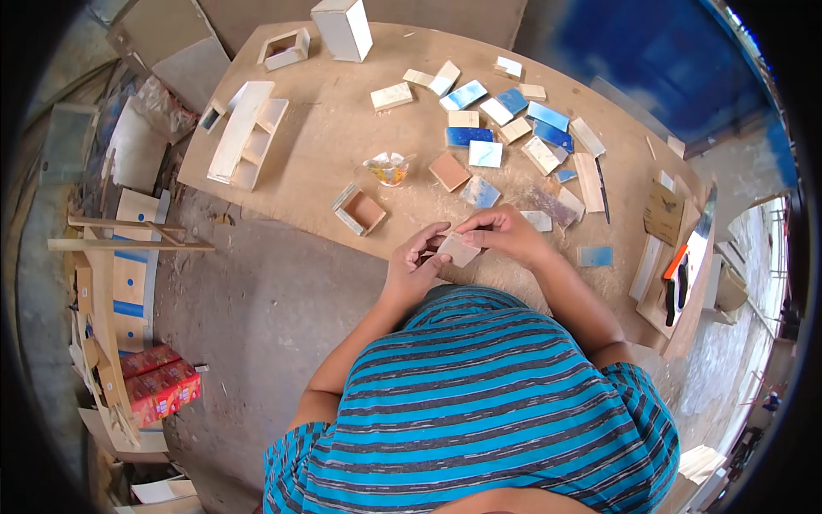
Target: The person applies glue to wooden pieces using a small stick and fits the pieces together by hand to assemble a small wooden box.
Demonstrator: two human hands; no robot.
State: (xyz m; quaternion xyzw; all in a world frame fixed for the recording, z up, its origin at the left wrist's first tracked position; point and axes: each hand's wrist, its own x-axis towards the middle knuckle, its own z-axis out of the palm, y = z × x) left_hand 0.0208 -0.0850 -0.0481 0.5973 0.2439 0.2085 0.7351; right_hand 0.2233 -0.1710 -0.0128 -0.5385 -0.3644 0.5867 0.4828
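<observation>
At the near edge of the table, my left hand (pixel 415 261) grips a small, pale, flat wooden block (pixel 460 250) by its left side, thumb on its face. My right hand (pixel 507 233) closes its fingers on the upper right edge of the same block. Just beyond the hands lie a brown block (pixel 449 172) and a blue-stained block (pixel 480 193). An open square wooden box (pixel 360 211) sits to the left of my hands, with a crumpled colourful wrapper or cup (pixel 389 169) behind it.
Several bare and blue-painted blocks (pixel 468 136) cover the right half of the table (pixel 317 128). A handsaw with an orange-and-black handle (pixel 676 276) lies at the right edge. A wooden shelf piece (pixel 248 135) and a tall white box (pixel 342 31) stand at the left and back.
</observation>
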